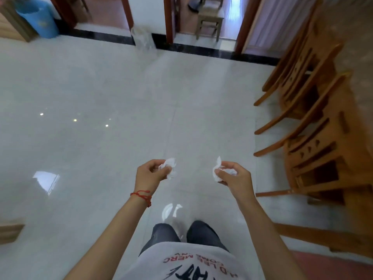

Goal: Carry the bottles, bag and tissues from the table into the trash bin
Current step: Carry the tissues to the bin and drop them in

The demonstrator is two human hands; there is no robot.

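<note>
My left hand (150, 173) is closed around a crumpled white tissue (169, 166) and has a red string at the wrist. My right hand (232, 174) grips a second crumpled white tissue (217, 170). Both hands are held out in front of me, above the pale tiled floor. Far ahead, against the wall between two doorways, stands a bin lined with a clear plastic bag (142, 38). A blue bin (39, 19) stands at the far left by the wall. No table, bottles or bag are in sight.
Wooden chairs (314, 110) line the right side, their legs reaching onto the floor. Two open doorways lie ahead; a wooden chair (210, 17) stands inside the right one. A piece of wooden furniture (10, 231) shows at the left edge.
</note>
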